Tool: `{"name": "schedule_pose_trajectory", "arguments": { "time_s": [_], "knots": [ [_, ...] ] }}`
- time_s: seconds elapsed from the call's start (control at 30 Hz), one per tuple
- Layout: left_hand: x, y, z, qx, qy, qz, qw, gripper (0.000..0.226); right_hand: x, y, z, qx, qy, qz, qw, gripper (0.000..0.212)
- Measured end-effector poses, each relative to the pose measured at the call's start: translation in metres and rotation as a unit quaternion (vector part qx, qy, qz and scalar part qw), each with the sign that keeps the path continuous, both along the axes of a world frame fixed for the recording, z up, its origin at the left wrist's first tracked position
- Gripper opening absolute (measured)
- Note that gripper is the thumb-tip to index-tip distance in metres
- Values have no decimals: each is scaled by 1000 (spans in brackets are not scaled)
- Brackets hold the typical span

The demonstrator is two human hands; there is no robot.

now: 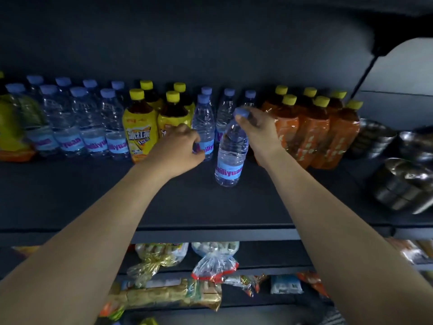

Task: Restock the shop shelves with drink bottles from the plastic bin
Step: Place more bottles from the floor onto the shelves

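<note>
Shelf [93, 195], two grips: left hand [178, 148] seemingly clasps rear bottle [205, 116], right hand [260, 130] front bottle [230, 158].

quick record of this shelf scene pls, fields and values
right hand: grips the cap of the front water bottle, which stands upright on the shelf
left hand: fingers curled at the label of a row water bottle, grip unclear
left of them: yellow tea bottles
right of them: orange bottles, then steel bowls
</note>
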State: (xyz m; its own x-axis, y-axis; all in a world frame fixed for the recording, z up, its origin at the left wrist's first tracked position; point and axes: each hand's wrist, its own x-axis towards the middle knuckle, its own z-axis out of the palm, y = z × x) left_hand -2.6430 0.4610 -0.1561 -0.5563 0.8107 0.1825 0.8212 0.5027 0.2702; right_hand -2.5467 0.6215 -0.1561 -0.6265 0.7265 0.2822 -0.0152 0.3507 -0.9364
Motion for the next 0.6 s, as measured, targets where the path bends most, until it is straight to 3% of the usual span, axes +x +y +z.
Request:
{"name": "schedule_pose_trajectory", "arguments": {
  "time_s": [0.6],
  "knots": [
    [-51,73,-57,2,12,-27,1000,47,-85,82,-36,88,-26,29,995,29]
  ]
}}
